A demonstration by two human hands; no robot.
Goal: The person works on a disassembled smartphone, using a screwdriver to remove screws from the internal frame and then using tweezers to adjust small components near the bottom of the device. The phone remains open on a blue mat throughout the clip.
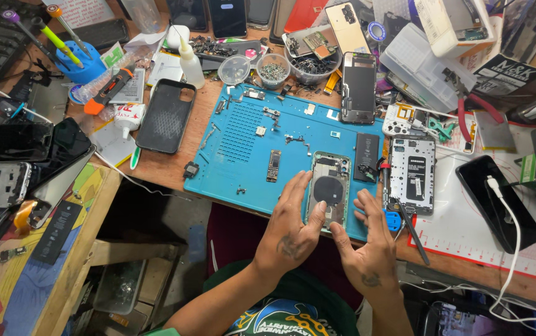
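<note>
An opened phone chassis [329,186] with a round dark coil lies on the near right part of a blue repair mat [243,140]. My left hand [293,227] rests at its left edge, fingers spread, thumb touching the chassis. My right hand [367,239] hovers at its lower right corner, fingers spread and holding nothing. A small logic board [273,165] lies on the mat to the left, and a black battery [365,157] lies just right of the chassis.
A second opened phone [412,174] lies right of the mat, with a black phone on a white cable [498,208] beyond. A dark phone case [166,116], glue bottle [190,62], bowls of screws [273,70] and a blue tool holder [81,62] crowd the back. Phones [13,146] are stacked at left.
</note>
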